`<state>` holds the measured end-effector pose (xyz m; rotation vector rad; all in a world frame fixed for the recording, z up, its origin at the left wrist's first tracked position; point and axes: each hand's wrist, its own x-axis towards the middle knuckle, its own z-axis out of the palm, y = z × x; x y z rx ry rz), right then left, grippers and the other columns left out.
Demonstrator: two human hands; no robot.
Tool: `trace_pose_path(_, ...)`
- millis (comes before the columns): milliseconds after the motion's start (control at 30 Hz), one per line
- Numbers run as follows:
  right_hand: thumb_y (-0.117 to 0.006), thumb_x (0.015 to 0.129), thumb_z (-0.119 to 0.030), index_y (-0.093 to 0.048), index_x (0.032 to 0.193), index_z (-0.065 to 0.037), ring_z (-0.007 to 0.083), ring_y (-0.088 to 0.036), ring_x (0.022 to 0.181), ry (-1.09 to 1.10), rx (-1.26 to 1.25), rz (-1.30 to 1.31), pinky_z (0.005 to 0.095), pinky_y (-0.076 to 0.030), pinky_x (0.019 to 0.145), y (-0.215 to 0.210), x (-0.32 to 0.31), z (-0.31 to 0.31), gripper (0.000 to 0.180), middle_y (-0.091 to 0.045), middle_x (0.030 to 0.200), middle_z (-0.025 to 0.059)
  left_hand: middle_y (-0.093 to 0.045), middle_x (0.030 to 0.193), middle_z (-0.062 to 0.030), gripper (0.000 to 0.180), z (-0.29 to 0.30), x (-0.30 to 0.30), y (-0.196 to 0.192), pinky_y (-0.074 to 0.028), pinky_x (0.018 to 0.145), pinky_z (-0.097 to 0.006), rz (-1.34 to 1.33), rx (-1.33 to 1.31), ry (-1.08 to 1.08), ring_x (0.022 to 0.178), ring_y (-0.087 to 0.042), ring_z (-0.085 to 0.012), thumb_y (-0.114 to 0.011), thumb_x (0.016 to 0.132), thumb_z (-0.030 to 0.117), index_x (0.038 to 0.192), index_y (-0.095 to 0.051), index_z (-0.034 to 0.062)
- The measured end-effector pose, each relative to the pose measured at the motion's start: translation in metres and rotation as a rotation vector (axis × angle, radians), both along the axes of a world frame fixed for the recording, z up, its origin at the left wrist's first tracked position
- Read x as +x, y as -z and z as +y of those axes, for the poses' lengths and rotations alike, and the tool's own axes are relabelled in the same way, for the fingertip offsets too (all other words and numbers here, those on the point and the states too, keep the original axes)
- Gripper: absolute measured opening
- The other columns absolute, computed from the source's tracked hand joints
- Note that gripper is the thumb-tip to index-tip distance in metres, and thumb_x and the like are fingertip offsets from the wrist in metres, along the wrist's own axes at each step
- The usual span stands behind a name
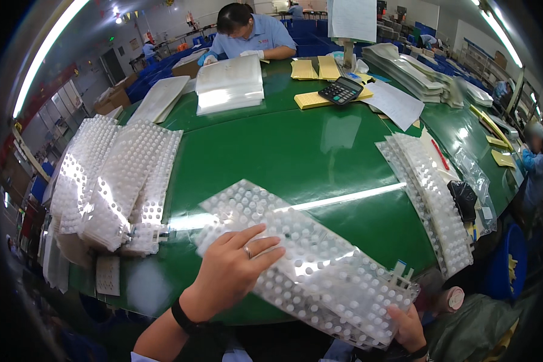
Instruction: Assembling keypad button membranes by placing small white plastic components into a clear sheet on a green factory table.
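Half hidden, the right hand clamps dotted sheets; I cannot tell if the left hand grips.

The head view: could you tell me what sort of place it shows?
Probably a factory workshop: a green worktable bears piles of dotted sheets, a blue-shirted co-worker leans over its far side, and long lights shine overhead.

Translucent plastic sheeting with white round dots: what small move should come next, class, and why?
Perhaps ease the dotted sheeting fully onto the glossy green table: its right end, in the right hand, overhangs the near edge; the left hand lies over it.
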<state>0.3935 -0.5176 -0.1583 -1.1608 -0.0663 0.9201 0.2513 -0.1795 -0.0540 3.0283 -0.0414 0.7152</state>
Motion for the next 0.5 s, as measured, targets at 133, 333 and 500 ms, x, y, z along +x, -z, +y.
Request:
trace_pose_path(133,-0.065,0.087,-0.01,-0.044,0.132,0.004,0.0244,-0.062,0.107,0.018,0.009,-0.057,0.0376,-0.052,0.091,0.009,-0.006,0.005,0.052,-0.06,0.121,0.0145,-0.071,0.103,-0.0024,0.023,0.009,-0.014,0.018,-0.05,0.071,-0.035,0.377,-0.098,0.009,0.089,-0.066,-0.022,-0.066,0.074,0.007,0.096,-0.07,0.0129)
trace_pose_path(333,-0.063,0.09,-0.011,-0.044,0.131,0.005,0.0209,-0.062,0.105,0.039,-0.035,-0.005,0.0356,-0.051,0.09,-0.017,-0.006,0.022,0.048,-0.059,0.12,0.0138,-0.051,0.138,-0.0097,0.056,0.016,-0.021,0.006,-0.039,0.101,-0.044,0.385,-0.117,-0.021,0.131,-0.044,-0.0305,-0.066,0.078,0.008,0.132,-0.052,0.0129)
trace_pose_path(500,-0.06,0.094,-0.018,-0.045,0.132,0.003,0.0209,-0.062,0.105,0.084,-0.003,0.022,0.0354,-0.052,0.09,-0.015,-0.006,0.023,0.046,-0.06,0.121,0.0125,-0.058,0.13,-0.009,0.051,0.033,-0.007,0.033,-0.045,0.094,-0.041,0.336,-0.127,0.046,0.122,-0.053,-0.0305,-0.063,0.077,0.005,0.127,-0.054,0.0072)
